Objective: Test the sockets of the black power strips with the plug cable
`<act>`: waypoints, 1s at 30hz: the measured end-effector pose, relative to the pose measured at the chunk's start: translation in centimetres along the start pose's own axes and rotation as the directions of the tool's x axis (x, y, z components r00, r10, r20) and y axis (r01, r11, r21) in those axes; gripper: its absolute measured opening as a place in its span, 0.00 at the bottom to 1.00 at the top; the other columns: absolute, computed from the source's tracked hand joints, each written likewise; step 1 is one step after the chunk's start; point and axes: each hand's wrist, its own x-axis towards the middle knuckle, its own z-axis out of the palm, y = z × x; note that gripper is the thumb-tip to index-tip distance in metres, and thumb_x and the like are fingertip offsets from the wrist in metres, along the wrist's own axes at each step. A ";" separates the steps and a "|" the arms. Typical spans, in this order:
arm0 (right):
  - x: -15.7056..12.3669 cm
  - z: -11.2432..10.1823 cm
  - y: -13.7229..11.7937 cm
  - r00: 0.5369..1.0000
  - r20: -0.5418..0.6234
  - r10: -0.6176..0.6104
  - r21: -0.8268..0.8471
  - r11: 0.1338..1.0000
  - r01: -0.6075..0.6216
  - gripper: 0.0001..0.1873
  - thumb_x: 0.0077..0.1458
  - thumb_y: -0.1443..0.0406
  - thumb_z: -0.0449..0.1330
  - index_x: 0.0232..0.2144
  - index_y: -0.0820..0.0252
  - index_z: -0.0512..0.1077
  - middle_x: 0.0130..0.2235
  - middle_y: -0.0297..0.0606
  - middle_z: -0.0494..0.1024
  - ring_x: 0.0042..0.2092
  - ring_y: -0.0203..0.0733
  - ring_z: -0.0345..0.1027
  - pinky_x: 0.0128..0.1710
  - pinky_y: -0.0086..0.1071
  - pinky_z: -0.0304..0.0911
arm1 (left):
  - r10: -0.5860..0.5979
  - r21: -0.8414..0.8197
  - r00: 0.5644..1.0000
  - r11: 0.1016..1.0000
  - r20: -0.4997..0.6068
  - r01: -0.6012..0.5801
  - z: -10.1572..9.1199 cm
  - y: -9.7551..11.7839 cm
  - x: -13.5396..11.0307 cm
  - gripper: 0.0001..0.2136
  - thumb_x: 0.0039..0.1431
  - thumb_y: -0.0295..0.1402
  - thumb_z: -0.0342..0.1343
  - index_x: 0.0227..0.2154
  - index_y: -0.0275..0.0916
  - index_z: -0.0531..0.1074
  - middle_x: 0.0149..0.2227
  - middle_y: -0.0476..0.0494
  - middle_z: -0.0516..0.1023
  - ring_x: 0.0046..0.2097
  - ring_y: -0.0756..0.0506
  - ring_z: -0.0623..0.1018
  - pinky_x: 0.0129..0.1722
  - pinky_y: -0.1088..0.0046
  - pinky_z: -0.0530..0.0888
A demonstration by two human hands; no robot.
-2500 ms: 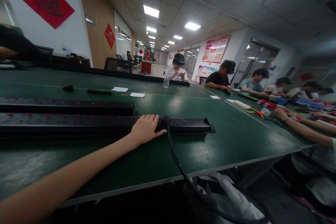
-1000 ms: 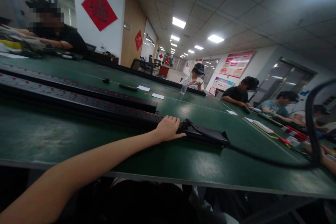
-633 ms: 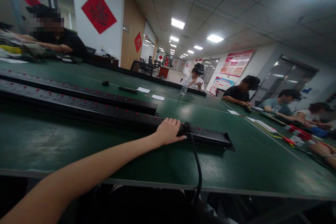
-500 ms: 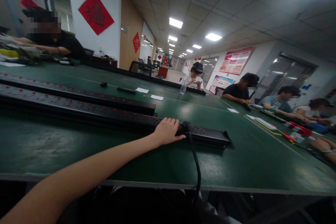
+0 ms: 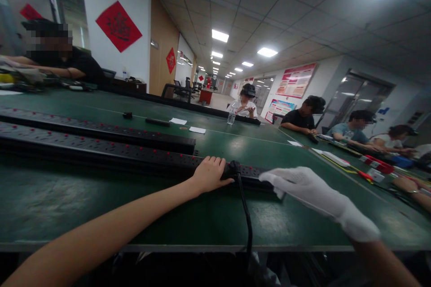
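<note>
A long black power strip (image 5: 158, 154) with sockets and small red dots lies across the table. My bare left hand (image 5: 209, 174) grips it from above, fingers over the far side and thumb along the near side, next to a black plug (image 5: 233, 168) in a socket. A black cord (image 5: 244, 208) runs from this plug down over the table's front edge. My right hand (image 5: 299, 186), in a white glove, is over the strip's right end with its fingers stretched out to the left. The hand hides that end; whether it touches the strip I cannot tell.
A second strip (image 5: 134, 133) lies behind the first on the green table (image 5: 195, 222). Farther back are paper slips (image 5: 197, 130), a black bar (image 5: 157, 122) and a clear bottle (image 5: 231, 115). Several people sit around the table; one person's hand (image 5: 406, 184) is at the right edge.
My gloved right hand has come into view from the lower right and reached the strip's right end. My left hand keeps its grip beside the plug. The view has shifted slightly.
</note>
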 end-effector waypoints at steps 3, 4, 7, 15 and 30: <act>4.4 2.0 -0.9 0.980 0.013 -0.196 0.033 0.980 0.196 0.21 0.54 0.61 0.52 0.52 0.48 0.62 0.48 0.33 0.71 0.48 0.41 0.65 0.50 0.37 0.59 | 0.004 0.009 1.000 1.000 -0.010 -0.004 0.0 0.0 0.0 0.30 0.53 0.56 0.40 0.44 0.32 0.64 0.38 0.34 0.72 0.41 0.38 0.71 0.40 0.63 0.63; 5.5 2.9 -0.9 0.962 0.021 -0.271 0.080 0.960 0.269 0.26 0.53 0.62 0.53 0.55 0.49 0.57 0.52 0.34 0.67 0.52 0.40 0.61 0.52 0.36 0.58 | 0.007 0.014 1.000 1.000 -0.012 -0.007 0.0 0.0 0.1 0.30 0.54 0.56 0.40 0.44 0.32 0.64 0.38 0.34 0.72 0.41 0.38 0.71 0.40 0.63 0.63; 7.3 5.7 -0.1 0.923 0.032 -0.384 0.143 0.916 0.376 0.30 0.51 0.65 0.54 0.57 0.52 0.53 0.56 0.36 0.61 0.56 0.39 0.56 0.55 0.36 0.54 | 0.009 0.027 1.000 1.000 -0.012 -0.008 0.0 0.0 0.1 0.30 0.54 0.55 0.40 0.43 0.31 0.65 0.37 0.34 0.72 0.41 0.38 0.71 0.40 0.63 0.63; 9.0 9.1 0.1 0.950 -0.006 -0.311 -0.318 0.902 0.293 0.14 0.55 0.55 0.51 0.35 0.58 0.68 0.33 0.39 0.72 0.36 0.39 0.65 0.35 0.31 0.57 | 0.000 0.061 1.000 0.998 0.006 0.000 0.1 -0.1 0.0 0.35 0.53 0.57 0.39 0.49 0.28 0.61 0.40 0.30 0.72 0.42 0.37 0.71 0.40 0.62 0.62; 8.9 9.9 -0.4 0.970 -0.080 -0.231 -0.420 0.890 0.177 0.20 0.57 0.51 0.45 0.34 0.57 0.69 0.30 0.39 0.70 0.33 0.38 0.63 0.31 0.28 0.53 | 0.019 0.073 0.998 0.997 0.057 -0.023 -0.5 -0.7 -0.4 0.34 0.53 0.57 0.39 0.51 0.32 0.61 0.42 0.33 0.72 0.44 0.37 0.70 0.42 0.62 0.62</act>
